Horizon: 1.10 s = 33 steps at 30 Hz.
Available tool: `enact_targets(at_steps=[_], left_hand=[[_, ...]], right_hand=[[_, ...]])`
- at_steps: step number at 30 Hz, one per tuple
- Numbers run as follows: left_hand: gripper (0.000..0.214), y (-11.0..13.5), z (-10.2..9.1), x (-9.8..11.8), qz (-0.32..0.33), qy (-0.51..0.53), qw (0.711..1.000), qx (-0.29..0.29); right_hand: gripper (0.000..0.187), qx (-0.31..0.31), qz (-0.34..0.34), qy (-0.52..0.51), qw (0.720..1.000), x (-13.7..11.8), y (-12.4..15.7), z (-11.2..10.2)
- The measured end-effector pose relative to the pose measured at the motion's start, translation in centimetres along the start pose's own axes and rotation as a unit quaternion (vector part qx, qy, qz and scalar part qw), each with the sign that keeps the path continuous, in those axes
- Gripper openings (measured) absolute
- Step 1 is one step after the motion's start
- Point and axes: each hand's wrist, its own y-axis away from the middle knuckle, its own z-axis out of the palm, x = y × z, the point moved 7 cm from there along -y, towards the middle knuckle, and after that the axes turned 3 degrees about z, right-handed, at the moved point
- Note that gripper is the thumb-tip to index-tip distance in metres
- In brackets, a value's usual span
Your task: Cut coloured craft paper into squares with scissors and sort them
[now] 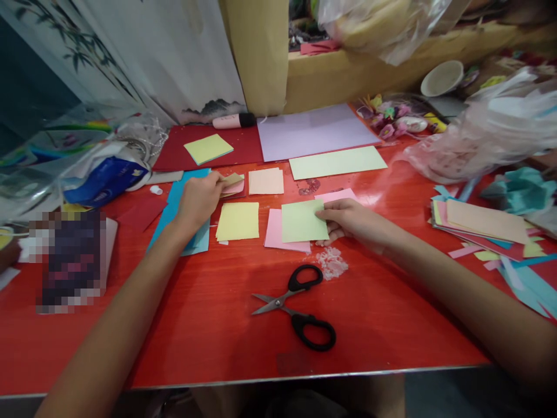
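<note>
Right hand [348, 220], left hand [198, 197] both pinching

The right is holding a pale green square [303, 220] over pink sheets [273, 229] on the desk [209, 337]; the left is gripping a brown-and-pink stack [232, 184]. Slack fingertips could be scattering these; a careless sweep, snagging the open scissors [278, 303].

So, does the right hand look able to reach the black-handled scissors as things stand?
Probably yes. The scissors lie uncovered on the red table, close to the right hand, with only pale bits nearby. But the hand holds a light green sheet, so it may need to release that first.
</note>
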Motion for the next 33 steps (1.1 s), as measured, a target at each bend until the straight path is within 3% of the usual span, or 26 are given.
enact_targets(at_steps=[5,7,12,18,22,25,27,30,33], left_hand=[[0.022,0.0,0.3,-0.5,-0.029,0.033,0.999,-0.012],[0.032,0.2,0.2,-0.8,-0.027,0.069,0.997,-0.008],[0.039,0.6,0.0,-0.2,0.071,0.125,0.990,0.004],[0.040,0.9,1.2,0.5,0.089,0.077,0.992,-0.044],[0.057,0.8,-0.2,1.8,0.088,0.032,0.996,-0.011],[0.058,1.1,-1.9,3.8,0.105,0.016,0.994,0.035],[0.052,2.0,-2.5,6.3,0.144,0.021,0.988,0.042],[0.041,4.2,-2.1,11.3,0.230,0.053,0.972,0.004],[0.047,6.2,-1.2,15.4,0.285,0.093,0.953,-0.047]], right_hand=[[0.015,-0.003,-0.003,0.000,1.000,0.1,-0.1,-0.1],[0.015,-0.003,-0.007,-0.004,1.000,0.1,-0.1,-0.1],[0.011,-0.001,-0.009,-0.006,1.000,-0.1,0.1,0.1],[0.029,0.028,-0.015,-0.032,0.999,-0.3,0.3,0.0],[0.026,0.047,-0.032,-0.053,0.997,-0.7,0.4,-0.1],[0.022,0.043,-0.051,-0.070,0.995,-1.0,0.5,0.1],[0.019,0.037,-0.058,-0.079,0.994,-1.0,0.6,0.4],[0.018,0.027,-0.052,-0.083,0.995,-0.6,0.5,0.9],[0.017,0.006,-0.053,-0.105,0.993,-0.4,0.4,1.4]])
